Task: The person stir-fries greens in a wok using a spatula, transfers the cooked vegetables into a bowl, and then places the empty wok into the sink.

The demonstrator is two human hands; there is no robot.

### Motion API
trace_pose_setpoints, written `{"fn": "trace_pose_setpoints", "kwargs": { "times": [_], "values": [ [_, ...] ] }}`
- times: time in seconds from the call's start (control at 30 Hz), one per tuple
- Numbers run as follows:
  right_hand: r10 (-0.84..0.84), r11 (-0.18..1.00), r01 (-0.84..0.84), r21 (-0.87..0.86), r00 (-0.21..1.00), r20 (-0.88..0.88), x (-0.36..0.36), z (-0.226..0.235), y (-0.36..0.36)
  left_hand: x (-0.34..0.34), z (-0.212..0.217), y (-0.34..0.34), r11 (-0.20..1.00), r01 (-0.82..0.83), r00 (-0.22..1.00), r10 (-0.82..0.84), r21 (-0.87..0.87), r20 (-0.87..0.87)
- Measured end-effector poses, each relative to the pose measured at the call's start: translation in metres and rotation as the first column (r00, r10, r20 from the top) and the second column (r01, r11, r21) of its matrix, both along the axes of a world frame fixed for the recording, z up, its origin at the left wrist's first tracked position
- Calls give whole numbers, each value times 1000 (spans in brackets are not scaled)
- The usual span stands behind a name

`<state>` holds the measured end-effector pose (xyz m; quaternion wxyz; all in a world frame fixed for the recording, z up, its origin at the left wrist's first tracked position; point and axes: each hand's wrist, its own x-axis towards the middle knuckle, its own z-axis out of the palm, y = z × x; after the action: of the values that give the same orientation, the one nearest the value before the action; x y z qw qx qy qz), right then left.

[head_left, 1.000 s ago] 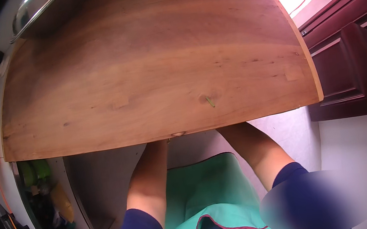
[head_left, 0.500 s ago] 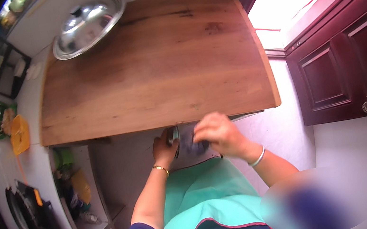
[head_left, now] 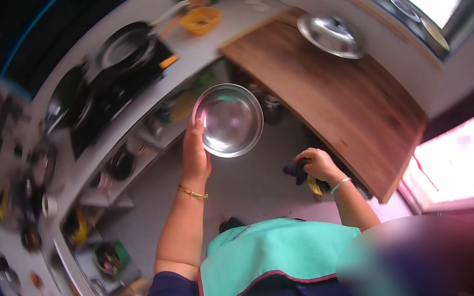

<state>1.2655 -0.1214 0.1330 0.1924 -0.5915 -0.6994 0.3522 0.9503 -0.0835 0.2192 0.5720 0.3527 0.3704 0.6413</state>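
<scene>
My left hand holds a shiny round steel bowl by its left rim, raised in front of me with its hollow facing me. My right hand is lower and to the right, closed on a dark cloth with a yellow bit below it. It hangs just beside the near edge of the long wooden board. A gold bangle sits on my left wrist and a pale one on my right.
A steel lid lies on the far end of the wooden board. On the white counter at the left stand a stove with a dark pan and an orange bowl. Open shelves with pots run under that counter.
My view has swung left from the wooden board toward the stove counter. My left hand has come up holding the steel bowl, and my right hand has dropped away with the cloth.
</scene>
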Motion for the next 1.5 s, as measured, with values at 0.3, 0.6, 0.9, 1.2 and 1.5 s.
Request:
{"fn": "trace_pose_setpoints", "kwargs": {
  "times": [0.3, 0.6, 0.9, 1.2, 1.5],
  "values": [
    [527, 585, -349, 732, 850, -16, -310, 164, -31, -167, 3, -162, 900, -350, 797, 432, 260, -422],
    [912, 410, -895, 174, 404, -72, -544, 57, -144, -371, -90, -306, 649, -759, 597, 664, -49, -450],
    [811, 450, -890, -77, 444, -381, -683, -2, -120, -496, -194, -326, 432, -565, 383, 892, -703, 241],
    [469, 739, -609, -288, 772, -428, -814, -177, -69, -581, -247, -256, 476, -485, 350, 875, -734, 336],
    [615, 530, -748, -401, 664, -426, -894, -327, -31, -679, -445, -215, 652, -399, 648, 698, -644, 305]
  ]
}}
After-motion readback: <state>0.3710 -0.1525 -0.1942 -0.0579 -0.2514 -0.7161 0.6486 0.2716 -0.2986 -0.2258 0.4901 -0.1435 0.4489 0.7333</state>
